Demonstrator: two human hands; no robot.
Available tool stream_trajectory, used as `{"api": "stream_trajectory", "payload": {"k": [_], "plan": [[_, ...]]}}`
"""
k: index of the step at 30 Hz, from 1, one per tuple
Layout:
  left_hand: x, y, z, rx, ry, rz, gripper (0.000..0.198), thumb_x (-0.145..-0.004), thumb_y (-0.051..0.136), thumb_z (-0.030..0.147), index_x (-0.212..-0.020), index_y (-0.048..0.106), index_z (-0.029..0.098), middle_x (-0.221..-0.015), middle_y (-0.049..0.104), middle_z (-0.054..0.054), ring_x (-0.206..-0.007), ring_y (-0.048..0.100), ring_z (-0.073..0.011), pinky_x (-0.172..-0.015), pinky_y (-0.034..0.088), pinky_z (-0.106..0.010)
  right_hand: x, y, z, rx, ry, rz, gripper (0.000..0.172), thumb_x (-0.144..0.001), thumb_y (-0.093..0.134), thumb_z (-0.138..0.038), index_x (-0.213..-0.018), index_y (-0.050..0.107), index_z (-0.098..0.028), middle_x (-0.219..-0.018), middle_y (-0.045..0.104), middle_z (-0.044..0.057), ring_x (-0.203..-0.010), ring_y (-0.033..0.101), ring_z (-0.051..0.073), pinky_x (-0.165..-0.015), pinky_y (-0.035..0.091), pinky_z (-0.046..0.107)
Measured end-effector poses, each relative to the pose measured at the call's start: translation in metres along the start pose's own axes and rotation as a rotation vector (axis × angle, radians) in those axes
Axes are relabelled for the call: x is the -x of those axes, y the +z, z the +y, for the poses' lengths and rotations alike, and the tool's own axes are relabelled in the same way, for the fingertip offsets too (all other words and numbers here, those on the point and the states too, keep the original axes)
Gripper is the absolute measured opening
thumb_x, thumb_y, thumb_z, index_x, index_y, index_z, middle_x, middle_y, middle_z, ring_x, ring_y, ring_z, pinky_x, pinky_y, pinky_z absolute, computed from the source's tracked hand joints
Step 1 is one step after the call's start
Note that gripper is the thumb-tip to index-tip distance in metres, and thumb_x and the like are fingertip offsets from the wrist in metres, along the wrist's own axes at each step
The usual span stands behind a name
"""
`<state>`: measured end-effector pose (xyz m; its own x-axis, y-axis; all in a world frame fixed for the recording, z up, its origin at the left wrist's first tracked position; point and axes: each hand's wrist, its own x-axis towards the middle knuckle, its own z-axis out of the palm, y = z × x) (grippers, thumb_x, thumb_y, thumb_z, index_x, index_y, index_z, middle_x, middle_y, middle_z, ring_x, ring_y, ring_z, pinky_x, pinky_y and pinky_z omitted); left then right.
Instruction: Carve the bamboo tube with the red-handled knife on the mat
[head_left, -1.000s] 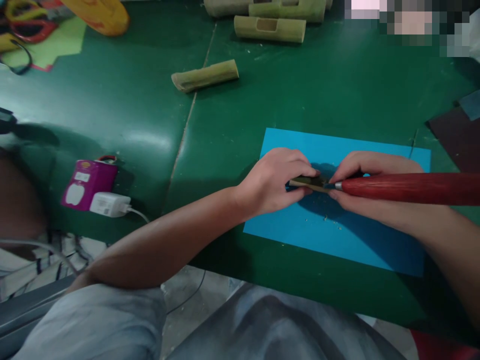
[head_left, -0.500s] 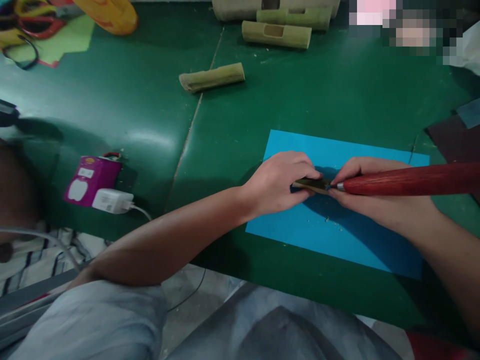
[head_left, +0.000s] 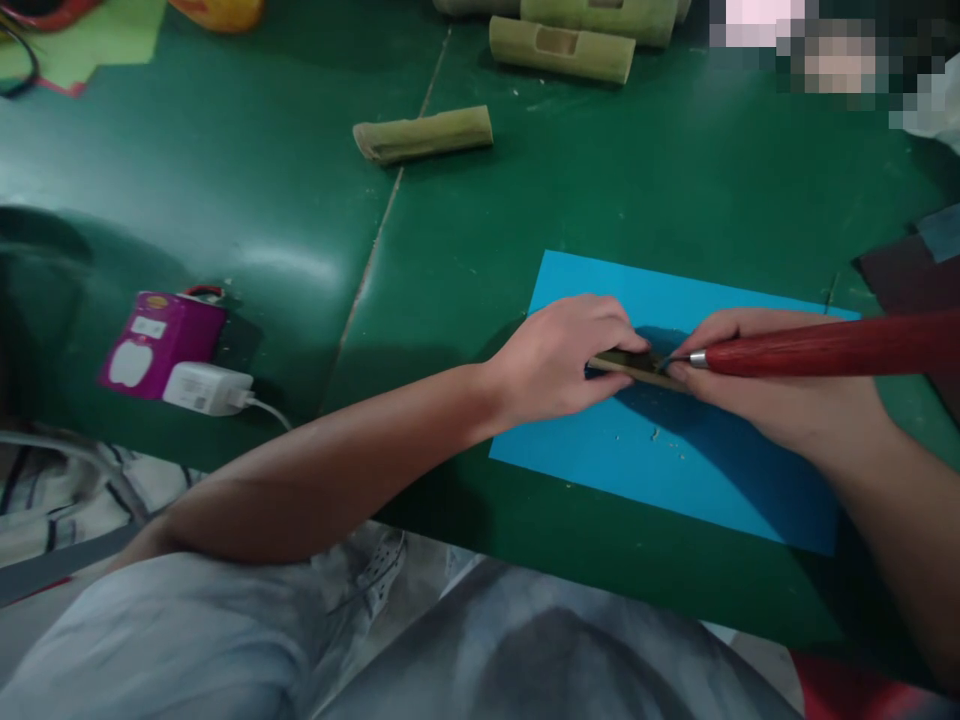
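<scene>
You have the small bamboo piece (head_left: 643, 371) over the middle of the blue sheet (head_left: 551, 435), its long axis running left to right, the right end slightly closer to the sheet's near edge. Your left hand (head_left: 562, 355) pinches its left part; your right hand (head_left: 780, 400) grips the red-handled tool (head_left: 810, 346), tip pointing left onto the piece. The sheet lies by the table's (head_left: 450, 270) near edge. Well back from that edge, a bamboo tube (head_left: 517, 48) has an opening cut in its upper side. Left, you cannot see inside the purple packet (head_left: 161, 340).
</scene>
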<state>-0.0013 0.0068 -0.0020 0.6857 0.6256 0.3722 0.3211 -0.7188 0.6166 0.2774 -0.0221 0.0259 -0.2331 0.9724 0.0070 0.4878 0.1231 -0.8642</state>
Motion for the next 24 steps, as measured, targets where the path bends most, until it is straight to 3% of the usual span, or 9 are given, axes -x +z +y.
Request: {"api": "stream_trajectory", "payload": {"k": [7, 11, 16, 21, 24], "plan": [[-0.002, -0.002, 0.003, -0.01, -0.041, -0.025, 0.021, -0.107, 0.079, 0.024, -0.127, 0.083, 0.019, -0.121, 0.087, -0.009, -0.113, 0.083, -0.0236, -0.098, 0.064, -0.036, -0.011, -0.005, -0.02, 0.021, 0.136, -0.041, 0.022, -0.078, 0.091, -0.055, -0.078, 0.083, -0.035, -0.083, 0.082, 0.002, -0.079, 0.079, 0.03, -0.074, 0.064, 0.045], [-0.002, -0.002, 0.003, -0.007, -0.041, -0.018, 0.021, -0.106, 0.081, 0.024, -0.127, 0.083, 0.019, -0.12, 0.087, -0.009, -0.112, 0.083, -0.0231, -0.098, 0.065, -0.035, -0.01, -0.004, -0.025, 0.063, 0.106, -0.048, 0.021, -0.08, 0.09, -0.053, -0.077, 0.081, -0.034, -0.082, 0.082, 0.002, -0.084, 0.081, 0.032, -0.078, 0.063, 0.047], [-0.002, -0.005, 0.002, -0.04, -0.056, -0.039, 0.023, -0.105, 0.081, 0.024, -0.128, 0.083, 0.02, -0.122, 0.088, -0.009, -0.117, 0.084, -0.0256, -0.101, 0.066, -0.038, -0.009, 0.0, -0.025, 0.107, 0.07, 0.01, 0.016, -0.081, 0.087, -0.043, -0.073, 0.077, -0.033, -0.081, 0.081, 0.002, -0.081, 0.078, 0.029, -0.071, 0.059, 0.042], [-0.003, -0.007, 0.003, -0.067, -0.022, -0.045, 0.022, -0.106, 0.08, 0.025, -0.127, 0.083, 0.019, -0.123, 0.088, -0.01, -0.114, 0.083, -0.0252, -0.099, 0.065, -0.038, -0.01, 0.002, -0.022, 0.057, 0.084, 0.114, 0.017, -0.078, 0.086, -0.047, -0.071, 0.078, -0.033, -0.073, 0.077, 0.0, -0.069, 0.073, 0.024, -0.065, 0.056, 0.04], [-0.003, -0.006, 0.003, -0.074, -0.014, -0.034, 0.019, -0.106, 0.08, 0.024, -0.124, 0.083, 0.019, -0.12, 0.088, -0.009, -0.112, 0.083, -0.0244, -0.098, 0.064, -0.038, -0.01, 0.0, -0.019, 0.048, 0.077, 0.107, 0.017, -0.08, 0.087, -0.047, -0.074, 0.078, -0.034, -0.076, 0.077, 0.001, -0.069, 0.073, 0.023, -0.063, 0.058, 0.04]]}}
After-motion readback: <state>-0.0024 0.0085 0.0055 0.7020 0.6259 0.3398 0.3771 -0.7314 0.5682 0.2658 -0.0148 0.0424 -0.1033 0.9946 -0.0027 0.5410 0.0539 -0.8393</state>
